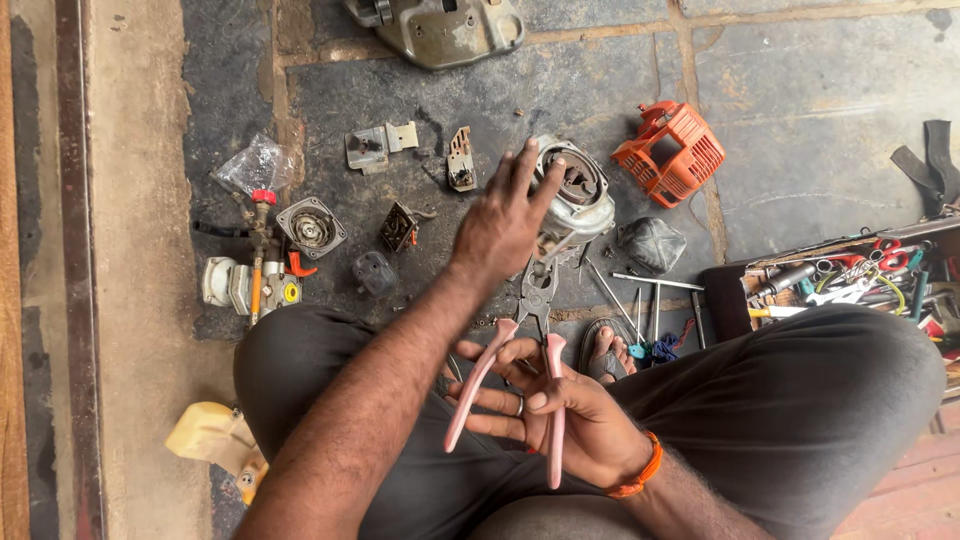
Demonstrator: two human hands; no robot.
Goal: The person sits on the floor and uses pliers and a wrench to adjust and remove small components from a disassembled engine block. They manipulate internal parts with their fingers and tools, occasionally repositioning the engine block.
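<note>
My left hand rests over a grey metal engine part, its fingers spread on the round opening and steadying it. My right hand, with an orange band at the wrist, holds a pair of pliers with pink handles. The handles are spread apart, and the pliers' jaws point up at the underside of the engine part. I sit cross-legged in dark trousers, and both hands work above my knees.
On the stone floor lie an orange plastic engine cover, a carburettor assembly with a red cap, small metal parts, a clear plastic bag and loose screwdrivers. A toolbox full of tools stands at the right.
</note>
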